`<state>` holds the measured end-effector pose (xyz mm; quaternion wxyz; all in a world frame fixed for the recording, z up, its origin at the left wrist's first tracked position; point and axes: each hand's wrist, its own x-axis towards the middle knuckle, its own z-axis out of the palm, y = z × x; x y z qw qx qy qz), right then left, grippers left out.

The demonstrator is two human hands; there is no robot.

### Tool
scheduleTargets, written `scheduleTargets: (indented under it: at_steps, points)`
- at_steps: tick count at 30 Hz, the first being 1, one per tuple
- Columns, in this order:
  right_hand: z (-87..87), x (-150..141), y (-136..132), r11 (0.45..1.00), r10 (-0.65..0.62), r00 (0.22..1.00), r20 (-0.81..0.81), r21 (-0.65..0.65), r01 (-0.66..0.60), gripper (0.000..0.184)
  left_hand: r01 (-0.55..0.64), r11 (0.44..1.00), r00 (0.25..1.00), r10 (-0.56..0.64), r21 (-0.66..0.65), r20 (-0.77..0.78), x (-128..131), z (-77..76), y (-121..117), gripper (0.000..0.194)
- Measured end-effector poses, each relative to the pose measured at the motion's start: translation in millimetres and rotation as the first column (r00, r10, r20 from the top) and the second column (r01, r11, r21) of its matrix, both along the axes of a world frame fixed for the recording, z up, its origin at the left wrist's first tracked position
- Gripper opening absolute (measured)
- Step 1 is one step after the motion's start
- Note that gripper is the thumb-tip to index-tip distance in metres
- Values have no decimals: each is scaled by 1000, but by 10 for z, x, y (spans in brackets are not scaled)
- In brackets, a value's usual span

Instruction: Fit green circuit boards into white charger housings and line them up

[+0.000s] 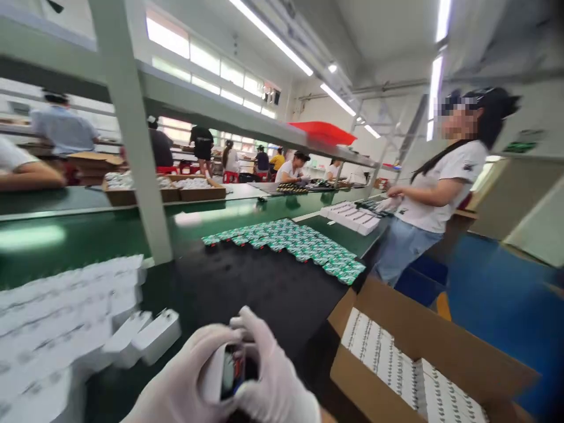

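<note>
The gloved left hand [185,376] and right hand [277,376] are curling their fingers [247,323] tightly around what seems a small white windowed box [215,373] above the dark counter [273,299], where a slipping grip could drop it.

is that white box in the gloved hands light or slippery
The white box looks like thin card around a see-through front, so probably light and fairly stiff, though the front may dent. Its smooth faces could slip in the gloved left hand and right hand; its flat sides should stop it rolling.
</note>
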<state>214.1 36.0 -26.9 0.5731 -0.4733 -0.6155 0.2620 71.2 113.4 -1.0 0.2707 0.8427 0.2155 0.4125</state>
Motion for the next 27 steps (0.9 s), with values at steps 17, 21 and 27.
scheduleTargets:
  at_steps: [17, 21, 27]
  points:
    - [328, -149, -92, 903, 262, 798, -542, -156, -401, 43, 199, 950, 960, -239, -242, -147, -173, 301, -60, 56]
    - [300, -149, -93, 906, 243, 800, -549, -165, -389, 44, 206, 935, 960, -251, -289, -128, -182, 289, -62, 58]
    - [279, -157, -106, 913, 231, 794, -563, -157, -377, 40, 211, 944, 958, -251, -255, -139, -178, 295, -74, 58]
